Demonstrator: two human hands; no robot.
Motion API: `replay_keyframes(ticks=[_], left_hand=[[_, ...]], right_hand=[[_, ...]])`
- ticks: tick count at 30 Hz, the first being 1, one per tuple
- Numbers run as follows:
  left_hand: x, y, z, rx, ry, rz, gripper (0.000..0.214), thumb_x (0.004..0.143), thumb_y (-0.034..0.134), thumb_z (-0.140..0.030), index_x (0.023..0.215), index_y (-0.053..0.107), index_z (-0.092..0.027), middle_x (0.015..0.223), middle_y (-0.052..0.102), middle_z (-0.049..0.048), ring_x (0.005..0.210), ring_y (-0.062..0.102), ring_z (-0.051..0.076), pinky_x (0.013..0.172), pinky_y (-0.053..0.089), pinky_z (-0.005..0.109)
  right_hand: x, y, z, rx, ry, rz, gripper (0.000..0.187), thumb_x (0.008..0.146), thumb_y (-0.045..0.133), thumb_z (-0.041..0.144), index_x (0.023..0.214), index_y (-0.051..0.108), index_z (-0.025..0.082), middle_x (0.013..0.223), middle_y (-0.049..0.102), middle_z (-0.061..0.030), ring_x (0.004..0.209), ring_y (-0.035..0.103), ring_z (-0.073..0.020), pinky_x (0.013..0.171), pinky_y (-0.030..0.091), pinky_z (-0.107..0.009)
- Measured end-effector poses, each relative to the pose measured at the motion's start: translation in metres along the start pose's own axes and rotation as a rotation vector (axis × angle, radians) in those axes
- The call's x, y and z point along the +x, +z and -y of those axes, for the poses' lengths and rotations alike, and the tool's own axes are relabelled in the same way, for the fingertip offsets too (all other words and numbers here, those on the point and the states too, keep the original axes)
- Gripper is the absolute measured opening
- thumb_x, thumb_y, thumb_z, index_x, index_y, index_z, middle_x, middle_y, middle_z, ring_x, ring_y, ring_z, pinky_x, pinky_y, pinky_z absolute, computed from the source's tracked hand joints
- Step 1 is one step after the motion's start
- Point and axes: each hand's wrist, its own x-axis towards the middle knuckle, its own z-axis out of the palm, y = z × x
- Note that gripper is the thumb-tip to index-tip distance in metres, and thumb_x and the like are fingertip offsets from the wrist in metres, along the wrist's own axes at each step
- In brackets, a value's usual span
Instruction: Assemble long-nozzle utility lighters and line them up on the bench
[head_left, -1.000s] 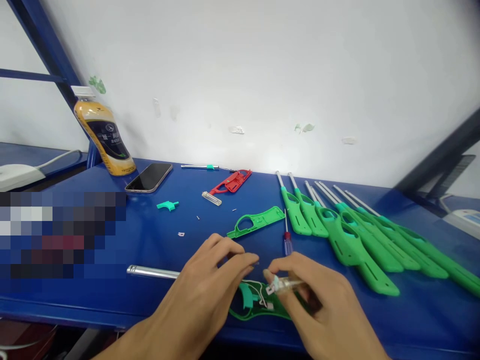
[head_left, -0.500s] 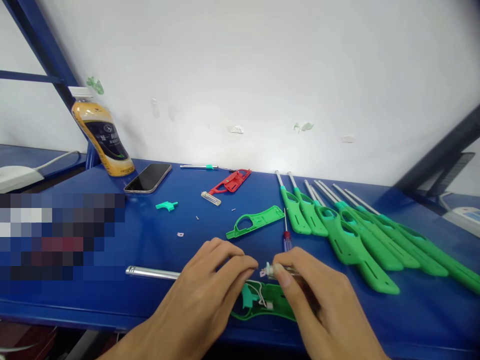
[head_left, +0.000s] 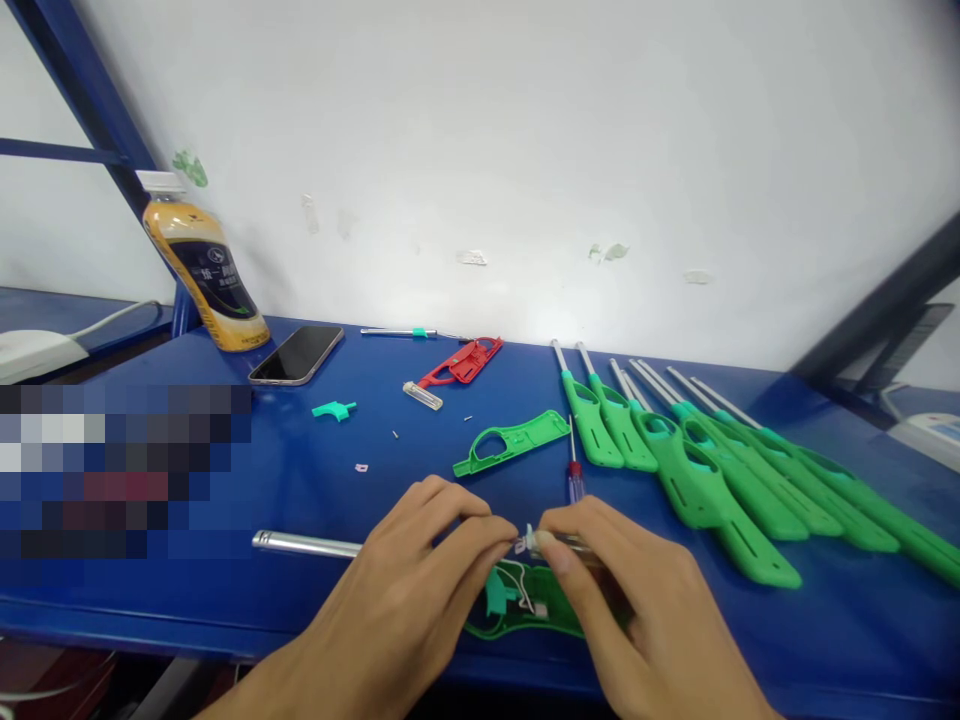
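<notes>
My left hand (head_left: 420, 570) and my right hand (head_left: 630, 600) meet over an open green lighter shell (head_left: 536, 610) near the table's front edge. The right hand pinches a small clear fuel cartridge (head_left: 559, 543) with a white tip. The left hand's fingertips are pinched on a thin wire end right at that tip. Inside the shell I see a teal trigger (head_left: 495, 595) and white wires. A metal tube (head_left: 304, 545) sticks out leftward from under my left hand.
A row of several finished green long-nose lighters (head_left: 697, 450) lies at the right. A green shell half (head_left: 510, 442), a red-handled screwdriver (head_left: 574, 470), a red shell (head_left: 465, 365), a phone (head_left: 298, 355), a bottle (head_left: 202, 270) and a teal trigger piece (head_left: 335, 409) lie farther back on the blue table (head_left: 225, 600).
My right hand has lifted the clear cartridge and brought its tip leftward against my left fingertips. The left hand has hardly moved.
</notes>
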Motion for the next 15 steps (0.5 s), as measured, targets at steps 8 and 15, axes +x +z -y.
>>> replay_keyframes(ticks=[8, 15], left_hand=[[-0.0030, 0.0010, 0.0011, -0.032, 0.035, 0.009, 0.023, 0.114, 0.048, -0.002, 0.125, 0.066, -0.012, 0.108, 0.071, 0.0065, 0.096, 0.061, 0.018, 0.086, 0.055, 0.032], [-0.0062, 0.0004, 0.0010, -0.033, 0.034, 0.006, 0.026, 0.113, 0.047, -0.001, 0.127, 0.066, -0.014, 0.108, 0.071, 0.0069, 0.094, 0.063, 0.019, 0.085, 0.055, 0.033]], right_hand=[[0.0025, 0.0009, 0.0010, -0.037, -0.051, 0.002, 0.015, 0.116, 0.053, 0.029, 0.109, 0.066, 0.031, 0.088, 0.073, 0.0065, 0.066, 0.071, -0.0131, 0.059, 0.054, -0.024], [0.0037, 0.0005, 0.0021, -0.056, -0.072, 0.015, 0.018, 0.118, 0.050, 0.032, 0.109, 0.065, 0.031, 0.089, 0.073, 0.0069, 0.065, 0.072, -0.0132, 0.061, 0.056, -0.024]])
